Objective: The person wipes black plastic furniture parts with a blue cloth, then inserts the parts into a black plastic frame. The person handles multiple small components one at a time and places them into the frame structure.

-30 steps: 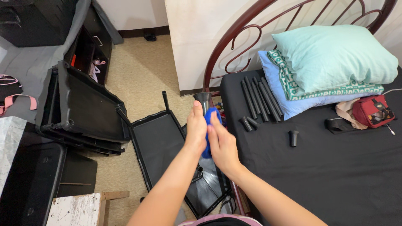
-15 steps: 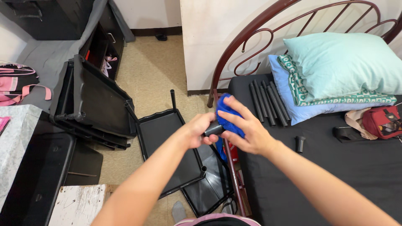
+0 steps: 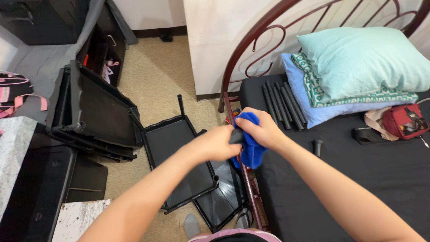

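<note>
Beside the bed (image 3: 340,179), both hands grip a blue cloth (image 3: 251,148).

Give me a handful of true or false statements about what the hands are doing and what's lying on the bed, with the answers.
1. The right hand holds a blue cloth. True.
2. The left hand rests flat on the floor. False: it grips a short black tube against the cloth.
3. Long black tubes lie on the bed beside the pillows. True.
4. The top pillow is red. False: it is pale teal.
5. A black tray lies on the floor. True.
</note>
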